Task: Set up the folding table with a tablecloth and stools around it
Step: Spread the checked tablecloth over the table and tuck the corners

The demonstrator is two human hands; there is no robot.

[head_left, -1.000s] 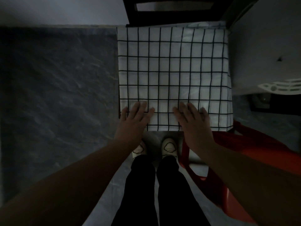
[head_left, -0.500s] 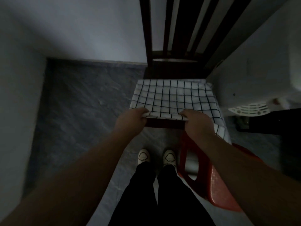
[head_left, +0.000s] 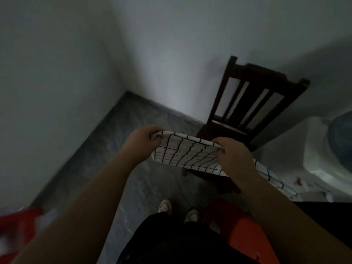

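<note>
Gripping soft grid-checked tablecloth (head_left: 187,152): left hand (head_left: 142,142), right hand (head_left: 233,157).

We see the folded tablecloth (head_left: 187,153), white with a thin black grid, lifted clear above the dark chair seat, sagging between its gripped ends, one corner trailing down to the right.

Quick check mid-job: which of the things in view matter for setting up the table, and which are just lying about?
Part of the job:
- checked tablecloth, gripped at its near edge by the left hand and right hand
- red plastic stool by the person's feet

Just lying about:
- dark wooden chair against the wall
- white appliance on the right, too dim to identify
- blurred red object, lower left
</note>
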